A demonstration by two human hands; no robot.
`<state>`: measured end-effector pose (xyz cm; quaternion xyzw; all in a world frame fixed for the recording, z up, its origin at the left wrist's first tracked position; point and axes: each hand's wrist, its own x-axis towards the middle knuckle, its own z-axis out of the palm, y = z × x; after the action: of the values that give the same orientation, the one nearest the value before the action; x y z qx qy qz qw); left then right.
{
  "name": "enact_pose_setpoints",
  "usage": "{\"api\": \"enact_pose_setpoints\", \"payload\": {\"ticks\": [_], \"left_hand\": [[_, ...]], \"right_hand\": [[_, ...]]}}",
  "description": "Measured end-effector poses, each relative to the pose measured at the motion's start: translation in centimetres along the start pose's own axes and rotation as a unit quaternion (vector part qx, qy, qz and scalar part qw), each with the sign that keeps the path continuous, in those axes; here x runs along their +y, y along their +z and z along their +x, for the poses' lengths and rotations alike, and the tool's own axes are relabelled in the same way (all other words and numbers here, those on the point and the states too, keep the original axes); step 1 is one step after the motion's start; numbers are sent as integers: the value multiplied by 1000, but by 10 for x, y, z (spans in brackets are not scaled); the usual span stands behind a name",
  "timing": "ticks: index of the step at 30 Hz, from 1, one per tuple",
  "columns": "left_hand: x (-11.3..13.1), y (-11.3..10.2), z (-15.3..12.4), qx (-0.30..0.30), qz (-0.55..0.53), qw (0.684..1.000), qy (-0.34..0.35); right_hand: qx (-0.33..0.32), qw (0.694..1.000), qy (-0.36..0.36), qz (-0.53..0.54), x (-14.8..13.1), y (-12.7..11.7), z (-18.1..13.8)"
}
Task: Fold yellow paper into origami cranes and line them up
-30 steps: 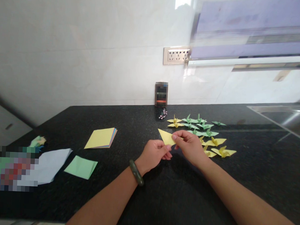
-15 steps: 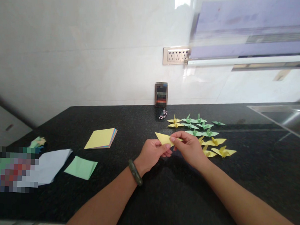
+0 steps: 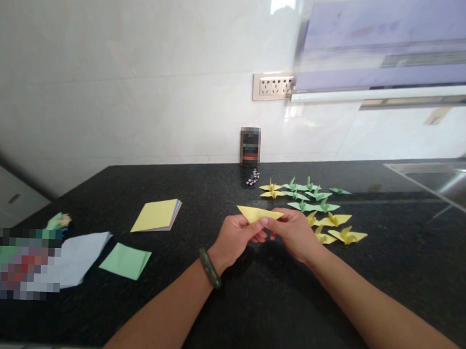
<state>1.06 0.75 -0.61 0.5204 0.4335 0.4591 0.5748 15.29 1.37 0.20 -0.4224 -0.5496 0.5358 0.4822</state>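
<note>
A yellow folded paper triangle is held up above the dark counter, its long edge on top. My left hand pinches its lower part from the left, with a dark green bangle on the wrist. From the right, my right hand grips the same piece, and the two thumbs meet near its bottom corner. The fingers behind the paper are partly hidden. Just beyond my right hand stand several yellow paper cranes, and farther back several green paper cranes.
Left of my hands lie a stack of coloured paper, green paper sheets and white paper. A blurred-out phone-like object leans on the wall behind a beaded strap. A metal sink is at the far right.
My right thumb and fingers have moved down and left along the yellow paper, from its right side to beside my left thumb. More of the triangle's top edge shows.
</note>
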Motion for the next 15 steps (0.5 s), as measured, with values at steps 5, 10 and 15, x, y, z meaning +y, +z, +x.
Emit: {"api": "enact_pose_setpoints", "payload": {"ticks": [5,10,15], "left_hand": [[2,0,0,19,5,1000,7],[3,-1,1,56,4,998,0],[2,-1,2,53,-2,999,1]], "right_hand": [[18,1000,9,-16,2,-5,5],[100,993,-5,57,1,-18,15],[88,994,6,61,3,-13,13]]}}
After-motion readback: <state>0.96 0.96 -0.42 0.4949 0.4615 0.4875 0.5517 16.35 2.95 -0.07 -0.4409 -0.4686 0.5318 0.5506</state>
